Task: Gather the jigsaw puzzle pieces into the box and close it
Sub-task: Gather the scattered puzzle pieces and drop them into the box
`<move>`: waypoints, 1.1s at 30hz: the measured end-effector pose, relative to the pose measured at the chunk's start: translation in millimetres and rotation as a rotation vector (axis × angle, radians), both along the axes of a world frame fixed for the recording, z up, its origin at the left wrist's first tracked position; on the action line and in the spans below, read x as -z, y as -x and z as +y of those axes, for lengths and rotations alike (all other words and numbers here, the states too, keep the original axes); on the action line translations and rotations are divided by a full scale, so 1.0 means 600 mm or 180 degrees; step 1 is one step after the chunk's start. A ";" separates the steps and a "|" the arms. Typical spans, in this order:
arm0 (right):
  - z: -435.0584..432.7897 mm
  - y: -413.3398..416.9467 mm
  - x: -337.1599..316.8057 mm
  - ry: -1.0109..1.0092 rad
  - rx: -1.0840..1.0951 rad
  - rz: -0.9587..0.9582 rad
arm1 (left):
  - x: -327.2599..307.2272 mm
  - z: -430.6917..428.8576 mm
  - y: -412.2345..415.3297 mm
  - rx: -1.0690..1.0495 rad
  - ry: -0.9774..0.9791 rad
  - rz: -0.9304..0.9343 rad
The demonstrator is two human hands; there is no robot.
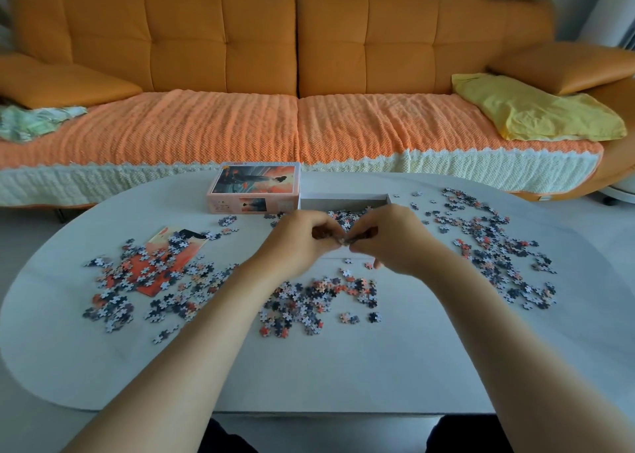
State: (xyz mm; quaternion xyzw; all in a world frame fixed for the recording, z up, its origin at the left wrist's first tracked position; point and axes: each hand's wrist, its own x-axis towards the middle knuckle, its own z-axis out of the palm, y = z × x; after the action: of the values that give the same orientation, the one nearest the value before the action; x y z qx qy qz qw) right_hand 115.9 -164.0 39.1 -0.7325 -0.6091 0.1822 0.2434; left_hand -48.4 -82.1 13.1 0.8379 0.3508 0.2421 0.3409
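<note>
- Left hand [304, 237]: fingers are curling inward, with thumb and fingertips pinching the held pieces [344, 242] from the left side.
- Right hand [395, 241]: fingers are curling the same way, pinching the same small clump from the right, so the two hands are meeting knuckle to knuckle.
- Held pieces: the fingers are hiding most of this dark clump, and its count cannot be told.
- Box tray [343, 200]: this white open tray is lying on the table just beyond the hands. The hands are covering its near wall and much of its inside, and a heap of boxed pieces [347, 217] is showing between them.
- Box lid [254, 186]: it is sitting just left of the tray, showing a dark figure against an orange-red sky. The small print is too fine to read.
- Loose jigsaw puzzle pieces [309, 301]: they are lying in three spreads, one at left, one near centre in front of the hands and one at right, in dark blue-grey, white and salmon.
- Reference print [163, 241]: the left spread is burying most of it.
- Table [343, 366]: white and rounded, it is carrying all of the above.
- Orange sofa [261, 40]: it is standing behind the table, with a yellow cloth [536, 108] lying on its right seat.
</note>
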 end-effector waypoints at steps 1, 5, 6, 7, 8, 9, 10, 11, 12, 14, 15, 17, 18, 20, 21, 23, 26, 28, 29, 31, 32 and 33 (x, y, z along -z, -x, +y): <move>0.008 -0.004 -0.003 -0.0150 0.0083 -0.0007 | -0.004 0.009 -0.005 -0.0039 -0.0013 -0.0087; 0.043 -0.018 0.003 -0.0551 0.0306 -0.0433 | -0.007 0.042 -0.026 -0.0215 -0.0114 -0.0236; 0.050 -0.020 0.007 -0.0557 0.0322 -0.0499 | -0.004 0.047 -0.031 -0.0226 -0.0163 -0.0182; 0.055 -0.021 0.012 -0.0523 0.0300 -0.0530 | -0.001 0.050 -0.035 -0.0200 -0.0206 -0.0097; 0.058 -0.022 0.018 -0.0464 0.0245 -0.0555 | 0.001 0.052 -0.038 -0.0132 -0.0250 0.0018; 0.060 -0.023 0.024 -0.0397 0.0179 -0.0580 | 0.003 0.053 -0.040 -0.0037 -0.0314 0.0152; 0.061 -0.025 0.028 -0.0341 0.0127 -0.0593 | 0.004 0.055 -0.040 0.0064 -0.0401 0.0274; 0.060 -0.027 0.029 -0.0308 0.0103 -0.0578 | 0.005 0.057 -0.040 0.0141 -0.0495 0.0355; 0.058 -0.027 0.029 -0.0316 0.0096 -0.0548 | 0.007 0.059 -0.037 0.0177 -0.0583 0.0391; 0.054 -0.028 0.026 -0.0447 0.0069 -0.0546 | 0.011 0.063 -0.029 0.0153 -0.0749 0.0380; 0.053 -0.028 0.026 -0.0522 0.0043 -0.0586 | 0.013 0.064 -0.024 0.0130 -0.0847 0.0356; 0.047 -0.024 0.028 -0.0668 -0.0023 -0.0634 | 0.018 0.060 -0.013 0.0093 -0.1080 0.0246; 0.043 -0.021 0.031 -0.0783 -0.0054 -0.0618 | 0.020 0.056 -0.006 0.0086 -0.1182 0.0167; 0.033 -0.012 0.033 -0.1051 -0.0199 -0.0577 | 0.021 0.041 0.007 0.0143 -0.1300 0.0061; 0.026 -0.007 0.033 -0.1133 -0.0318 -0.0569 | 0.021 0.033 0.015 0.0202 -0.1289 0.0070; 0.009 0.004 0.033 -0.1039 -0.0537 -0.0587 | 0.018 0.014 0.030 0.0345 -0.1088 0.0292; -0.012 0.015 0.040 -0.0477 -0.0743 -0.0815 | 0.010 -0.010 0.055 0.0549 -0.0797 0.1134; -0.023 0.017 0.050 -0.0063 -0.0850 -0.0885 | 0.014 -0.020 0.070 0.0614 -0.0729 0.1721; -0.026 0.019 0.056 0.0073 -0.0894 -0.0920 | 0.019 -0.023 0.076 0.0647 -0.0753 0.1954; -0.032 0.027 0.067 0.0222 -0.0971 -0.0990 | 0.032 -0.027 0.083 0.0697 -0.0689 0.2104; -0.035 0.030 0.072 0.0242 -0.0999 -0.0983 | 0.038 -0.027 0.084 0.0701 -0.0568 0.1988; -0.037 0.032 0.075 0.0218 -0.1017 -0.0958 | 0.043 -0.027 0.084 0.0681 -0.0462 0.1806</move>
State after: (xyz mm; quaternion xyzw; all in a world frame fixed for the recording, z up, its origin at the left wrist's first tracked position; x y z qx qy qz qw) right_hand 96.5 -186.2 -6.1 -0.6535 -0.7403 0.1278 0.0928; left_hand -98.6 -98.2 -13.0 0.9263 0.3236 -0.0142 0.1922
